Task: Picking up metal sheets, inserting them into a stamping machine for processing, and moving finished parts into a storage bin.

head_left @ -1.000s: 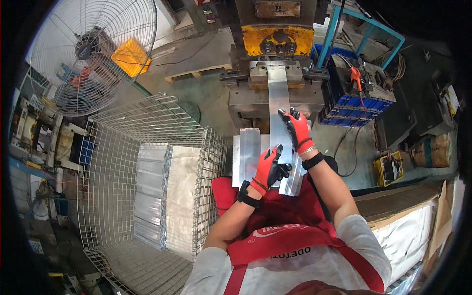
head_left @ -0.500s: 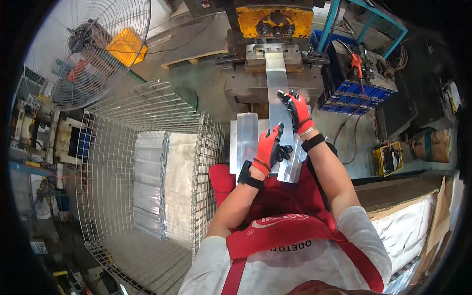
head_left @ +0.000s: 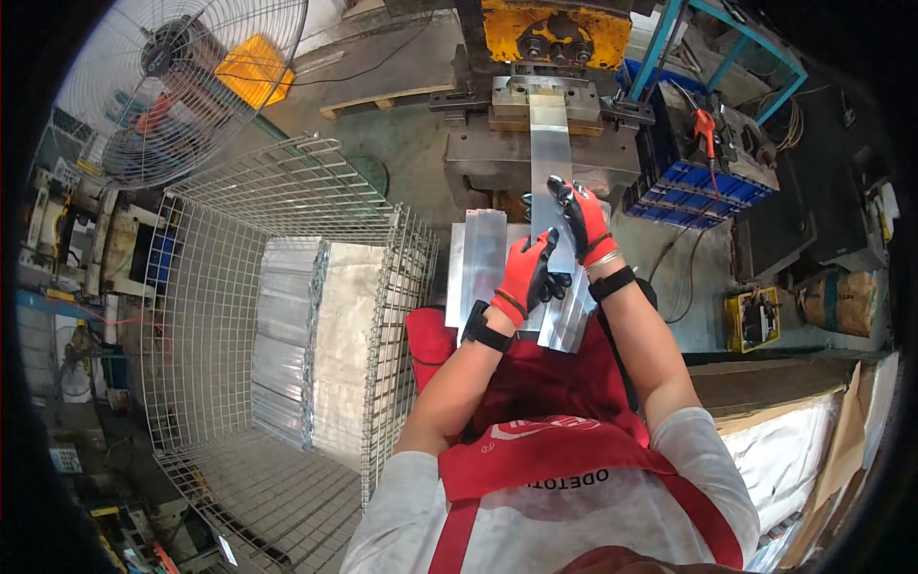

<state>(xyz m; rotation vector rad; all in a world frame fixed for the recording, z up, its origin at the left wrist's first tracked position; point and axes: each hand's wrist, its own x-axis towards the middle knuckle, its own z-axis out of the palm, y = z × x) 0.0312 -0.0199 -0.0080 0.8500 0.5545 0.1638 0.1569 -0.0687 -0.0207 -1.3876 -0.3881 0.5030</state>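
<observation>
A long flat metal strip [head_left: 550, 153] runs from my hands away to the die of a press [head_left: 512, 98], where its far end lies on the block. My right hand [head_left: 583, 222], in a red and black glove, grips the strip's right edge with thumb and fingers. Closed at the strip's near end is my left hand [head_left: 529, 275], gloved alike; its fingertips are partly hidden beneath the metal. Under and beside the hands, one stack of metal strips [head_left: 486, 251] lies to the left and more strips [head_left: 566, 327] lie to the right, close to my lap.
On the left stands a wire mesh cage [head_left: 206, 335] with stacked metal pieces [head_left: 282, 344] inside. A fan [head_left: 172, 86] is behind it. Blue crates [head_left: 684, 196] carry an orange-handled air gun [head_left: 705, 132] at right. A yellow basket [head_left: 736, 320] and cardboard box [head_left: 765, 397] sit nearer.
The whole view has shifted slightly, so the press appears further right and higher. Both hands keep nearly the same hold on the strip, whose far end still rests at the die.
</observation>
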